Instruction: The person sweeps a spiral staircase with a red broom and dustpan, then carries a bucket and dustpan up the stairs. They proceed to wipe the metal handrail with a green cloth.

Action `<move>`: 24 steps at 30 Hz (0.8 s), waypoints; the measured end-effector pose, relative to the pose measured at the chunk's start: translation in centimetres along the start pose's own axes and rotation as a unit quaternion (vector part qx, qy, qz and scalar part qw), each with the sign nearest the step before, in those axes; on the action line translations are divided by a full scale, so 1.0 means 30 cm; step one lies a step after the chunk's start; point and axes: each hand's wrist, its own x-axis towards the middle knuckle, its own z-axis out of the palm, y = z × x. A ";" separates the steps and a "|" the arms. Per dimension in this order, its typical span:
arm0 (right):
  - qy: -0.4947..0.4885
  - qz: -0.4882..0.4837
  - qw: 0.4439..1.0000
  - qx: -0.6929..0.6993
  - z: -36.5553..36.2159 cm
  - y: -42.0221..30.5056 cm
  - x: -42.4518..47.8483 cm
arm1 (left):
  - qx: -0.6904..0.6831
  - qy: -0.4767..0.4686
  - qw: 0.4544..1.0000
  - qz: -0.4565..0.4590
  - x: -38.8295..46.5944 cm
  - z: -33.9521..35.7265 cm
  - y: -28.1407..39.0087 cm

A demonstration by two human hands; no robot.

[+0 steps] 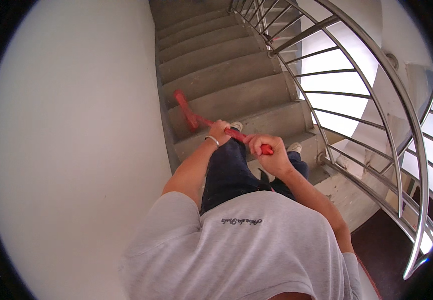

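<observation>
Both my hands grip a red long-handled tool (235, 134) that looks like a broom or squeegee; blur hides which. My left hand (220, 132), below a metal bangle, is closed around the handle nearer the head. Around the handle's end, at the right, my right hand (267, 150) is wrapped, with the red tip poking out. Down to the left slants the red crosswise head (186, 110), blurred, over the stair treads beside the wall. Whether the head touches a step cannot be told. My shoes stand on the steps below the hands.
Grey concrete stairs (216, 75) run away in front of me. A plain white wall (74, 112) borders them on the left. On the right curves a metal railing (370, 93) with several bars, and bright openings show beyond it. A dark red floor (385, 243) lies at the lower right.
</observation>
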 end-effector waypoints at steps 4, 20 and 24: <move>-0.033 -0.049 0.995 -0.076 -0.002 -0.088 0.011 | -0.063 0.094 0.993 0.019 0.070 -0.041 0.084; -0.026 -0.008 0.998 -0.050 -0.086 -0.127 -0.089 | -0.051 0.026 0.997 0.050 0.023 0.021 0.165; -0.028 -0.055 0.990 -0.125 -0.111 -0.135 -0.043 | -0.088 0.057 0.991 0.086 0.195 0.027 0.188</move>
